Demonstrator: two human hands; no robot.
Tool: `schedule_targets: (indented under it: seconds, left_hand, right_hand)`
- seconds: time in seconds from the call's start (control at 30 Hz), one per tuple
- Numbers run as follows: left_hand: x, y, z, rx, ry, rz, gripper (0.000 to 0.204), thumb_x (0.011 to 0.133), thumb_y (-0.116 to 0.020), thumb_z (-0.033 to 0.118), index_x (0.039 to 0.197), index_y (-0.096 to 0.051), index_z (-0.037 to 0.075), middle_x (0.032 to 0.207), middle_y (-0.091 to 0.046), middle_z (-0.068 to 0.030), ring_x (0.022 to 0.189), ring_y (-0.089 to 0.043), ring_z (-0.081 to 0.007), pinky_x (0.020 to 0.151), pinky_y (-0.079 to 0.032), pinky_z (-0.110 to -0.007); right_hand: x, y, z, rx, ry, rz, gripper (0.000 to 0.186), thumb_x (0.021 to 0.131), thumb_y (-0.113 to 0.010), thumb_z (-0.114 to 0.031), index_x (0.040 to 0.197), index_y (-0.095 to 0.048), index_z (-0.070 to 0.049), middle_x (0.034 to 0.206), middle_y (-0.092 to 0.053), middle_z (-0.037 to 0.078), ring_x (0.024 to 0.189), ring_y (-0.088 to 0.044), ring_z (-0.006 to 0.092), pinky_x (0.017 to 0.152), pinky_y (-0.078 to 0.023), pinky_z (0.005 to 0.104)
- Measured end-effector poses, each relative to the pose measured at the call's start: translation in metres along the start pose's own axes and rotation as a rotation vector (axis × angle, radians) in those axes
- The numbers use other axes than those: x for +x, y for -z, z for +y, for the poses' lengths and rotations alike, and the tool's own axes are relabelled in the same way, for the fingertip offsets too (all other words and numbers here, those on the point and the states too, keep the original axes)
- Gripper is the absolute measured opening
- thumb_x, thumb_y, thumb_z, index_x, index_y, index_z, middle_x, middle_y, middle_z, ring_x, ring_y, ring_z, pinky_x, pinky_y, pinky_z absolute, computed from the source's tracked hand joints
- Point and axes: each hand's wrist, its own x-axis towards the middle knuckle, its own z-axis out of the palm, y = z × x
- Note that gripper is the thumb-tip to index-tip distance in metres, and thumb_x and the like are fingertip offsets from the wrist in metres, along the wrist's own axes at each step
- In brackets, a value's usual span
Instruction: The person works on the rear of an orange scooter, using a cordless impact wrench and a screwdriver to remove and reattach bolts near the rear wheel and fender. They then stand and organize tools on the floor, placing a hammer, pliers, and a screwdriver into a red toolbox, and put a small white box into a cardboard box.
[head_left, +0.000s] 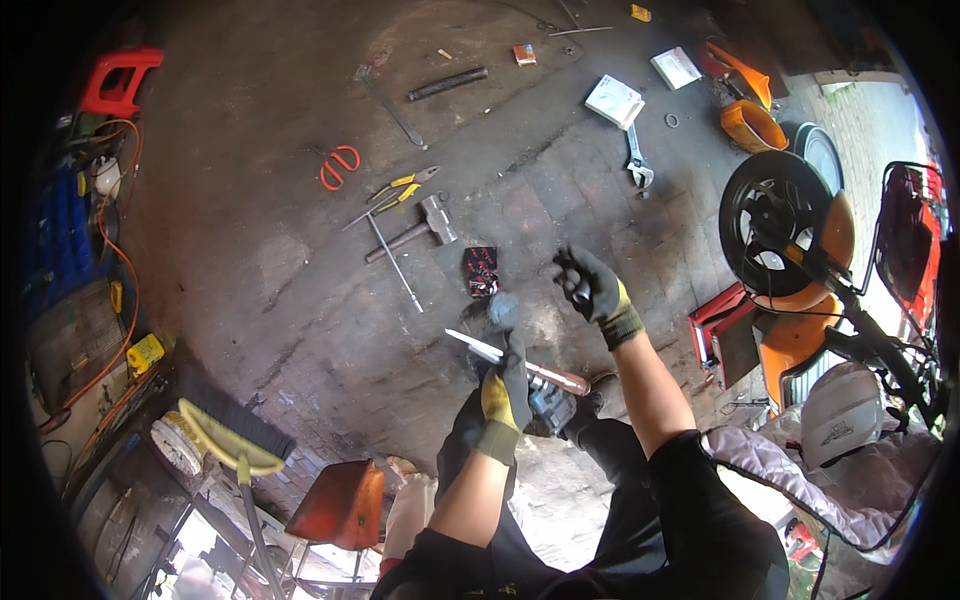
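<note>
A brown-handled tool is clamped mid-length by the left hand, presumably for balance; whether anything is gripped by the curled right hand cannot be told.

yellow broom at left, white helmet right

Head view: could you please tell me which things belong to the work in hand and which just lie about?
Seemingly in use: pale pointed tool, in the left hand.
Seemingly just lying about: hammer, red-handled scissors, yellow-handled pliers, adjustable wrench.
</note>
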Motion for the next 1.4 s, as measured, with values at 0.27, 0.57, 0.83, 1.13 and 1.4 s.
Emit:
schedule_targets:
  seconds: [0.27, 0.57, 0.83, 1.13, 1.4]
  left_hand:
    - [0.026, 0.007, 0.156, -0.3, -0.111, -0.185, 0.051, 0.108, -0.057, 0.058, 0.104, -0.072, 0.009, 0.09, -0.073, -0.0068, 0.081, -0.071, -0.0165, 0.072, -0.058, -0.033]
    - [0.088, -0.018, 0.188, -0.281, -0.557, -0.318, 0.055, 0.107, -0.059, 0.055, 0.122, -0.067, 0.003, 0.103, -0.078, -0.0178, 0.086, -0.077, -0.0246, 0.079, -0.065, -0.037]
    - [0.252, -0.064, 0.108, 0.242, -0.422, -0.588, 0.056, 0.109, -0.046, 0.045, 0.096, -0.08, 0.003, 0.084, -0.076, -0.005, 0.082, -0.072, -0.0178, 0.073, -0.056, -0.034]
    - [0.326, -0.087, 0.068, 0.862, -0.307, -0.344, 0.065, 0.1, -0.065, 0.059, 0.125, -0.076, 0.0, 0.113, -0.079, -0.0128, 0.102, -0.071, -0.0206, 0.09, -0.056, -0.038]
    - [0.34, -0.016, 0.141, 1.587, -0.609, -0.604, 0.056, 0.095, -0.063, 0.059, 0.122, -0.078, 0.012, 0.126, -0.076, -0.0169, 0.119, -0.072, -0.0337, 0.102, -0.055, -0.042]
  right_hand:
    - [0.067, 0.132, 0.031, -0.4, -0.036, 0.391, 0.032, 0.099, -0.073, -0.036, 0.115, -0.069, -0.009, 0.097, -0.073, 0.009, 0.069, -0.066, 0.019, 0.061, -0.055, 0.0361]
    - [0.127, 0.11, -0.023, -1.103, 0.279, 0.301, 0.046, 0.093, -0.075, -0.049, 0.103, -0.079, -0.004, 0.089, -0.078, 0.012, 0.072, -0.072, 0.0228, 0.069, -0.056, 0.0369]
    - [0.111, 0.131, 0.017, -0.961, 0.62, 0.517, 0.078, 0.088, -0.07, -0.062, 0.126, -0.071, 0.006, 0.126, -0.072, 0.028, 0.116, -0.07, 0.0349, 0.101, -0.052, 0.0418]
    - [0.112, 0.147, 0.008, -1.031, 0.764, 0.703, 0.063, 0.096, -0.074, -0.049, 0.132, -0.069, 0.002, 0.125, -0.075, 0.02, 0.118, -0.07, 0.0308, 0.104, -0.053, 0.0394]
    - [0.173, 0.103, -0.027, -1.693, 0.731, 0.893, 0.098, 0.096, -0.059, -0.07, 0.165, -0.036, -0.005, 0.175, -0.024, 0.025, 0.161, -0.021, 0.0486, 0.127, -0.022, 0.0621]
